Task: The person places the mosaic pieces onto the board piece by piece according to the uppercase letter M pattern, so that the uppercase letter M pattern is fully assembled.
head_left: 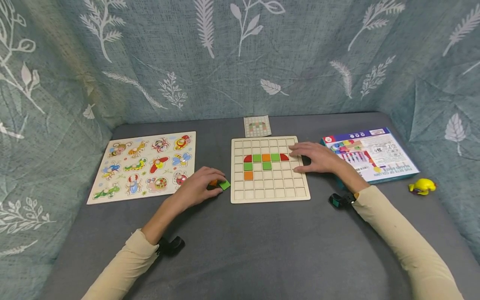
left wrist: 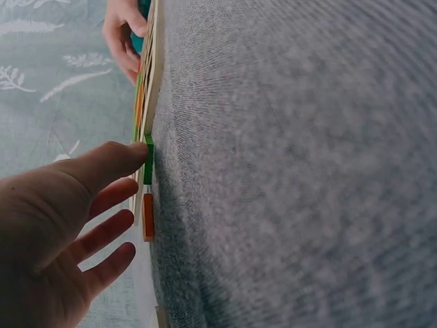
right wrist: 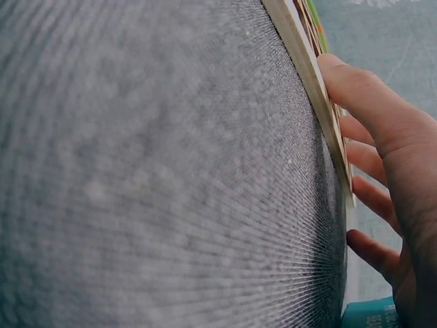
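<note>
A pale wooden grid board (head_left: 270, 194) lies in the middle of the table, with red, green and orange tiles set in an arch-like pattern. Just left of it, my left hand (head_left: 198, 186) pinches a green square tile (head_left: 224, 185) at the tabletop; its thumb is on the tile in the left wrist view, while the index finger is mostly hidden there. Beside that tile, an orange tile (left wrist: 148, 217) lies under the hand, partly covered in the head view. My right hand (head_left: 315, 157) rests its spread fingertips at the board's right edge, holding no tile.
Behind the board lies a small pattern card (head_left: 257, 126). An insect puzzle board (head_left: 144, 166) is at the left. On the right are a flat printed box (head_left: 369, 156) and a yellow toy (head_left: 423, 186). A leaf-patterned curtain (head_left: 225, 75) hangs around the table.
</note>
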Demonstrator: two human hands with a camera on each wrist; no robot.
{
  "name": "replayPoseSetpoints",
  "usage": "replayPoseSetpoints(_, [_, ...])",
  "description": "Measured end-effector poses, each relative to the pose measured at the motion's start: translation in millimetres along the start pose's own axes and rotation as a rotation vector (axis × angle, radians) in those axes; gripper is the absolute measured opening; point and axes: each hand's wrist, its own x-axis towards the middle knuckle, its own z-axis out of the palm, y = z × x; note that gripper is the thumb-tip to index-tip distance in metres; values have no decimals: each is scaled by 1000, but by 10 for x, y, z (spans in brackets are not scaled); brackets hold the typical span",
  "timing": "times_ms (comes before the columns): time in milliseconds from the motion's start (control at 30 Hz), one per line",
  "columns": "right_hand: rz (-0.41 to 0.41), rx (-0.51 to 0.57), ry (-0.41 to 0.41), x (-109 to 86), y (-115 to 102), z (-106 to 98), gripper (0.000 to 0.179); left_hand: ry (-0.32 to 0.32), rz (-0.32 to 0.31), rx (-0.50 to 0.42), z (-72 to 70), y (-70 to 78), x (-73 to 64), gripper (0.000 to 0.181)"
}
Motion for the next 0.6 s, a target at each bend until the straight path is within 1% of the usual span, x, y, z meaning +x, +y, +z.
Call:
replayPoseSetpoints(100, [-1, -4, 0, 2, 3, -5, 58, -13, 8, 4, 5, -12, 12, 31])
replayPoseSetpoints(233, [-5, -6, 10, 1, 3, -6, 58, -14, 18, 8, 25, -32, 19, 31])
replayPoseSetpoints(433, [-14, -8, 13, 4, 1, 0, 58, -27, 16, -38, 50, -43, 27, 28])
replayPoseSetpoints(600, [-11, -3, 13, -6, -2, -2, 57, -24, 17, -25, 54, -55, 41, 23])
